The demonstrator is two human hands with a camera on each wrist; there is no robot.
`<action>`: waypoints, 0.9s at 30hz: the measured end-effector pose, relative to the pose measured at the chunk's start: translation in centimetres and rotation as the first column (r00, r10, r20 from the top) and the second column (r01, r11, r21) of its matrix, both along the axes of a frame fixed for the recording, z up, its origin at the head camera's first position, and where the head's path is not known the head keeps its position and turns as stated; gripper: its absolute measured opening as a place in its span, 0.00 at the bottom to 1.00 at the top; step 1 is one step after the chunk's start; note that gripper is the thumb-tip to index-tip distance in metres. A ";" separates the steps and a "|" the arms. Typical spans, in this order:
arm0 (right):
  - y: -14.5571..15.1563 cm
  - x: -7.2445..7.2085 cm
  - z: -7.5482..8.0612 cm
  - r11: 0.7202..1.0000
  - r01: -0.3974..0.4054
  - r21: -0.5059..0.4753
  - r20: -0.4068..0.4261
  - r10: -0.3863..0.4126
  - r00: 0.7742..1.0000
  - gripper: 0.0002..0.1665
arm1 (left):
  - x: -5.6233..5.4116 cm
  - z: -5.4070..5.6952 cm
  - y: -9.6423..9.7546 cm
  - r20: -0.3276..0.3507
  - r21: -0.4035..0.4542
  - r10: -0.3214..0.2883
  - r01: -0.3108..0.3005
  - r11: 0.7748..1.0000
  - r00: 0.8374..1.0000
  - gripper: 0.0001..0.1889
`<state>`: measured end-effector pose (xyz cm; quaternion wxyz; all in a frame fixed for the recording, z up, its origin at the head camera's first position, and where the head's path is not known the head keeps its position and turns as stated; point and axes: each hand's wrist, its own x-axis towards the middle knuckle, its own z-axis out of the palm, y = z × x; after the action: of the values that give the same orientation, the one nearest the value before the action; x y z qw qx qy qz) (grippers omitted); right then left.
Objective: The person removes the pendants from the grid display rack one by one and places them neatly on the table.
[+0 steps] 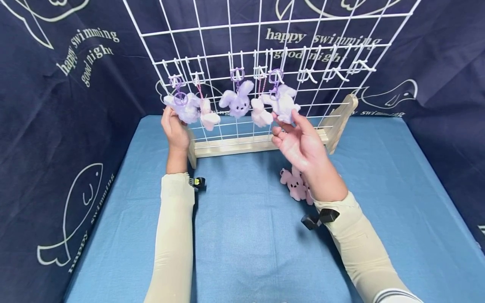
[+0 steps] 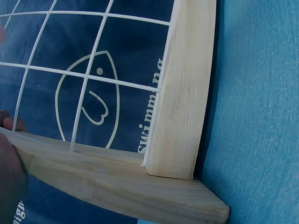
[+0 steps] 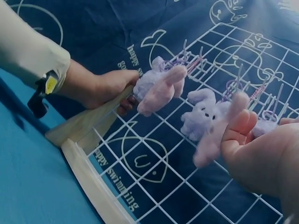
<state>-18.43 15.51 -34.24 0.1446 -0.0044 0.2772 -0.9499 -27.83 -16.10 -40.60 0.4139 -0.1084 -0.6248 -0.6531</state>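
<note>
At the rack's right side, my right hand (image 1: 301,141), palm turned up, pinches a fluffy light-purple bunny plush keychain (image 1: 286,103) between thumb and fingers; it hangs by a purple ring. My left hand (image 3: 105,88) grips the end of the wooden upright (image 3: 88,122) of the stand, just behind the leftmost purple bunny keychain (image 1: 184,107). Between the hands hang a pink bunny keychain (image 1: 209,114), a purple one facing forward (image 1: 238,99) and another pink one (image 1: 261,112). In the left wrist view only a little of the left hand (image 2: 8,177) shows at the edge.
The white wire grid rack (image 1: 230,28) stands on a wooden base bar (image 1: 235,145). Bare white hooks (image 1: 335,75) line its right part. Pink bunny plushes (image 1: 294,186) lie on the blue tablecloth (image 1: 242,235), partly hidden by the right forearm. Dark printed cloth (image 1: 75,139) surrounds the table.
</note>
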 end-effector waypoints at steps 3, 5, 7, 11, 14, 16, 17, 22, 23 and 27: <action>0.1 -0.1 -0.2 1.000 0.004 0.028 0.000 -0.004 1.000 0.11 | 0.0 -0.1 0.0 0.003 0.003 0.003 -0.003 1.000 1.000 0.21; 0.1 0.0 -0.4 0.999 0.013 0.047 -0.027 -0.012 1.000 0.12 | 0.1 -0.1 0.0 0.001 0.008 0.004 -0.004 1.000 1.000 0.21; 0.1 0.2 -0.4 1.000 0.011 0.024 -0.050 -0.010 0.999 0.12 | 0.2 -0.1 0.0 -0.001 0.011 0.002 -0.002 1.000 1.000 0.22; 0.2 0.5 -0.3 0.999 0.007 0.034 -0.130 -0.002 0.991 0.08 | 0.1 -0.1 0.0 -0.010 -0.001 -0.005 0.005 1.000 1.000 0.22; 0.4 0.8 -0.1 0.999 -0.007 0.031 -0.171 0.013 0.985 0.06 | 0.0 -0.1 -0.1 -0.014 -0.013 -0.005 0.005 1.000 1.000 0.22; 0.5 1.1 0.1 0.999 -0.015 0.039 -0.202 0.023 0.979 0.09 | 0.0 0.0 -0.1 -0.014 -0.012 -0.006 0.006 1.000 1.000 0.23; 0.5 1.2 0.2 0.999 -0.022 0.035 -0.214 0.029 0.976 0.11 | 0.0 0.0 0.0 -0.015 -0.011 -0.007 0.007 1.000 1.000 0.23; 0.7 1.7 0.6 0.998 -0.048 0.050 -0.288 0.060 0.956 0.16 | -0.1 -0.1 0.0 -0.011 -0.015 -0.004 0.004 1.000 1.000 0.23; 0.7 1.8 0.7 0.997 -0.051 0.059 -0.305 0.067 0.950 0.16 | -0.1 -0.1 0.0 -0.009 -0.016 -0.003 0.003 1.000 1.000 0.23; 0.8 2.2 0.9 0.994 -0.065 0.087 -0.367 0.093 0.926 0.15 | -0.1 -0.2 -0.1 -0.004 -0.010 -0.003 0.003 1.000 1.000 0.21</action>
<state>-16.27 16.36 -33.37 0.1278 -0.1893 0.3335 -0.9146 -27.95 -16.16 -40.78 0.4136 -0.1125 -0.6272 -0.6503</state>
